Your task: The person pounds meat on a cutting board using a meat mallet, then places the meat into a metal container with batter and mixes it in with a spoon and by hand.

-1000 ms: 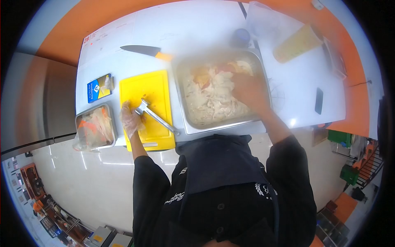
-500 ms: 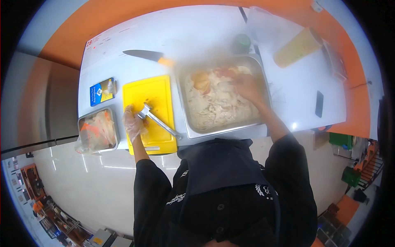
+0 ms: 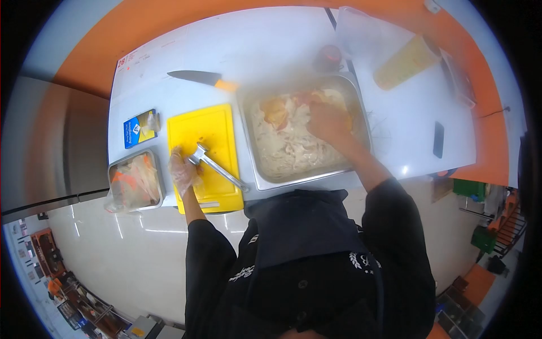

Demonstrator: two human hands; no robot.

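My right hand [image 3: 329, 122] is down in a deep steel tray [image 3: 252, 152] of pale, creamy batter-like mixture [image 3: 291, 150] with pinkish and yellowish pieces in it. Its fingers are hidden by the mixture and haze. My left hand [image 3: 183, 172], in a clear plastic glove, rests at the left edge of a yellow cutting board [image 3: 206, 121]. The fingers of that hand point forward and look extended. A metal meat mallet [image 3: 220, 170] lies slantwise across the board, its head right beside the gloved hand.
Behind the board lies a knife [image 3: 197, 75] with a yellow handle. A blue box [image 3: 138, 129] and a smaller steel tray [image 3: 160, 186] with plastic stand left. To the right are a tall yellowish container [image 3: 406, 63] and a phone [image 3: 438, 140]. A small jar [image 3: 328, 56] stands behind the batter.
My right hand has shifted a little to the left within the mixture. My left hand and the mallet stay where they were.
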